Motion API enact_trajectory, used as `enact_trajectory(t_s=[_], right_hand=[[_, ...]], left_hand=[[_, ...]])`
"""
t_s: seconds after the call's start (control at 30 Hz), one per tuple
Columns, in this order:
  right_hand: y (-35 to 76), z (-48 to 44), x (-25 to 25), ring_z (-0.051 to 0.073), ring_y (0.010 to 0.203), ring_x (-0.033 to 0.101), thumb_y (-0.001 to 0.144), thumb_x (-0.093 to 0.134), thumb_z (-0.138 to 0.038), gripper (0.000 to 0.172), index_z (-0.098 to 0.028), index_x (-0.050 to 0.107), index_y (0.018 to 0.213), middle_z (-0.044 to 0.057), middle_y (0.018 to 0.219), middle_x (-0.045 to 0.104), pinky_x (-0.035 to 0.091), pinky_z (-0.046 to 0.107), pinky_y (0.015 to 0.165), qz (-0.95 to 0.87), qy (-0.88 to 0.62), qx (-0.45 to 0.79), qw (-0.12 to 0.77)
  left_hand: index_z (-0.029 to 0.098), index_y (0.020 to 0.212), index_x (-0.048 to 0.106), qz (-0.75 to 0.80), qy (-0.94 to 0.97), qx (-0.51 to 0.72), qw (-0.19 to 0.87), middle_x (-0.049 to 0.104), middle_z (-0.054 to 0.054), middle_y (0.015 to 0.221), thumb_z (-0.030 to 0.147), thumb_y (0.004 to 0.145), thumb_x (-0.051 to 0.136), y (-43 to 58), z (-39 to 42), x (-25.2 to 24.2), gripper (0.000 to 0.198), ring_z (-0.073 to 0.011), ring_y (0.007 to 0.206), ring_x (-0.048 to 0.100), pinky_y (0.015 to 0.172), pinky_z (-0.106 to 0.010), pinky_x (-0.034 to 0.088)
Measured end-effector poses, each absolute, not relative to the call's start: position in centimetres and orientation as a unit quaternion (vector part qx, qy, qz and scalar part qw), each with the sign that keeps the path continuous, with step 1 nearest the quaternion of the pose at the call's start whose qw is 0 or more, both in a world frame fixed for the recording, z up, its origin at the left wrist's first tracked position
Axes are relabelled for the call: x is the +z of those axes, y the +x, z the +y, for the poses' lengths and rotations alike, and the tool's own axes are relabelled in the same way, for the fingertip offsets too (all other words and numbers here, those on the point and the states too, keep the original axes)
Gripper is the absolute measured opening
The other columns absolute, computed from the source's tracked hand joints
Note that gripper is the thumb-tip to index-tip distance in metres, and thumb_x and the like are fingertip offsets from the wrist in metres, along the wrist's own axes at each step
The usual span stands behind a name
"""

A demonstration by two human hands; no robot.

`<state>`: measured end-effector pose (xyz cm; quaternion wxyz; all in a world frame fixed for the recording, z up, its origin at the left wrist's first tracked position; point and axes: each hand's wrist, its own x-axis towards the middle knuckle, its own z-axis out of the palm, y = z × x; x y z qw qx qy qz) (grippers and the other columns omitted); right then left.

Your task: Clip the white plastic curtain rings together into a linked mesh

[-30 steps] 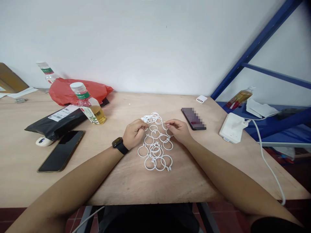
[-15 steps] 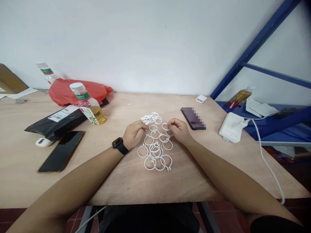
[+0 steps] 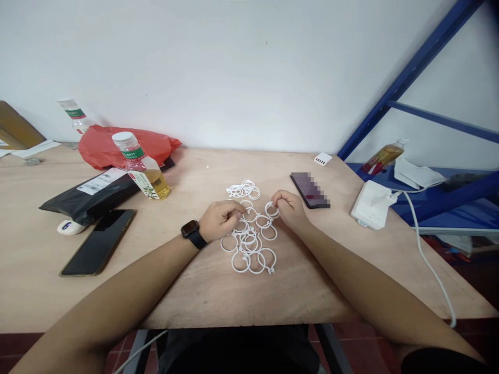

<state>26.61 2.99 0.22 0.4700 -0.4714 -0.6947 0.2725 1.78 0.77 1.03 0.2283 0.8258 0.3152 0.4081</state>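
My right hand (image 3: 289,209) is closed in a pinch on white plastic curtain rings (image 3: 268,214), which hang together under its fingertips. My left hand (image 3: 221,220), with a black watch on the wrist, reaches over the loose rings. Its thumb and forefinger are apart beside a ring (image 3: 246,201); whether they touch it I cannot tell. Between my forearms several more curtain rings with small clips (image 3: 249,240) lie spread and overlapping on the wooden table (image 3: 249,304). Behind the hands sits a tight cluster of rings (image 3: 244,191).
A dark phone (image 3: 310,190) lies right of my right hand, with a white power strip (image 3: 373,204) and its cable beyond. On the left are another phone (image 3: 98,244), a black parcel (image 3: 91,195), a drink bottle (image 3: 146,174) and a red bag (image 3: 105,145). A wall closes the back.
My left hand has moved slightly right and towards me, away from the far cluster. The two rings by my right hand, spread apart before, now overlap under its fingers.
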Motion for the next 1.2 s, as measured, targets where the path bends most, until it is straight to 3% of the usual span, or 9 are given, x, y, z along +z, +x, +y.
enact_trajectory(t_s=[0.1, 0.23, 0.4, 0.5, 0.6, 0.7, 0.9, 1.07, 1.2], right_hand=[[26.3, 2.6, 0.2, 0.015, 0.062, 0.053, 0.071, 0.041, -0.016, 0.017, -0.021, 0.057, 0.066, -0.001, 0.065, 0.058, 0.041, 0.027, 0.061, -0.7, -0.477, 0.284, 0.449], [26.0, 2.4, -0.1, 0.014, 0.059, 0.055, 0.073, 0.042, -0.015, 0.027, -0.021, 0.062, 0.09, 0.0, 0.078, 0.067, 0.044, 0.027, 0.058, -0.708, -0.471, 0.328, 0.411], [25.9, 3.0, 0.0, 0.022, 0.095, 0.063, 0.079, 0.049, -0.015, 0.022, -0.021, 0.07, 0.08, 0.006, 0.097, 0.072, 0.046, 0.041, 0.091, -0.821, -0.4, 0.18, 0.366], [25.8, 3.1, 0.0, 0.024, 0.108, 0.059, 0.086, 0.05, -0.016, 0.028, -0.024, 0.073, 0.099, 0.007, 0.115, 0.07, 0.043, 0.045, 0.098, -0.855, -0.391, 0.12, 0.319], [25.7, 2.9, 0.0, 0.028, 0.127, 0.048, 0.087, 0.048, -0.014, 0.042, -0.029, 0.067, 0.121, 0.004, 0.137, 0.059, 0.035, 0.052, 0.107, -0.87, -0.415, 0.083, 0.252], [25.5, 2.5, -0.1, 0.034, 0.138, 0.037, 0.087, 0.048, -0.014, 0.048, -0.032, 0.063, 0.128, 0.002, 0.149, 0.048, 0.029, 0.058, 0.11, -0.879, -0.43, 0.075, 0.192], [25.4, 2.4, 0.0, 0.034, 0.136, 0.039, 0.091, 0.052, -0.023, 0.029, -0.03, 0.072, 0.111, 0.001, 0.146, 0.052, 0.028, 0.059, 0.111, -0.873, -0.437, 0.092, 0.197], [25.5, 2.9, -0.3, 0.031, 0.128, 0.048, 0.087, 0.059, -0.027, 0.015, -0.027, 0.074, 0.091, 0.003, 0.135, 0.062, 0.032, 0.055, 0.108, -0.861, -0.44, 0.087, 0.241], [25.6, 3.4, -0.5, 0.025, 0.107, 0.062, 0.081, 0.062, -0.02, 0.015, -0.025, 0.073, 0.092, 0.005, 0.11, 0.072, 0.041, 0.046, 0.099, -0.85, -0.437, 0.108, 0.272]], left_hand=[[0.018, 0.087, 0.067, 0.391, 0.783, 0.452, 0.17, 0.07, -0.005, 0.085, 0.02, 0.088, 0.05, 1.6, 1.3, 0.8, 0.017, -0.0147, 0.072, 0.062, 0.069, -0.028, 0.05], [0.019, 0.098, 0.067, 0.516, 0.73, 0.432, 0.121, 0.063, -0.006, 0.101, 0.016, 0.085, 0.05, 0.9, 2.4, 0.0, 0.022, -0.0154, 0.074, 0.059, 0.071, -0.03, 0.05], [0.018, 0.098, 0.07, 0.579, 0.751, 0.302, 0.097, 0.061, -0.009, 0.106, 0.015, 0.08, 0.052, 0.5, 3.0, -0.7, 0.025, -0.0224, 0.089, 0.062, 0.081, -0.036, 0.051], [0.018, 0.091, 0.07, 0.575, 0.761, 0.285, 0.094, 0.062, -0.009, 0.103, 0.018, 0.082, 0.052, 0.6, 2.9, -0.7, 0.02, -0.0236, 0.091, 0.062, 0.084, -0.038, 0.051], [0.019, 0.084, 0.068, 0.563, 0.764, 0.297, 0.102, 0.062, -0.007, 0.1, 0.019, 0.081, 0.054, 0.6, 2.9, -0.7, 0.014, -0.0227, 0.09, 0.062, 0.085, -0.037, 0.051], [0.019, 0.083, 0.064, 0.544, 0.766, 0.323, 0.111, 0.063, -0.007, 0.099, 0.018, 0.082, 0.054, 0.6, 3.0, -0.7, 0.011, -0.0216, 0.089, 0.062, 0.084, -0.037, 0.05], [0.021, 0.093, 0.059, 0.541, 0.73, 0.384, 0.161, 0.063, 0.0, 0.072, 0.026, 0.09, 0.049, 0.7, 2.6, -0.2, 0.011, -0.0166, 0.063, 0.058, 0.059, -0.028, 0.042], [0.021, 0.094, 0.059, 0.517, 0.72, 0.426, 0.183, 0.059, 0.004, 0.065, 0.028, 0.087, 0.055, 0.8, 2.4, 0.0, 0.011, -0.0125, 0.057, 0.053, 0.057, -0.024, 0.04], [0.019, 0.084, 0.062, 0.503, 0.708, 0.46, 0.182, 0.056, 0.004, 0.061, 0.032, 0.084, 0.061, 0.9, 2.4, -0.1, 0.013, -0.0105, 0.054, 0.048, 0.053, -0.023, 0.037]])
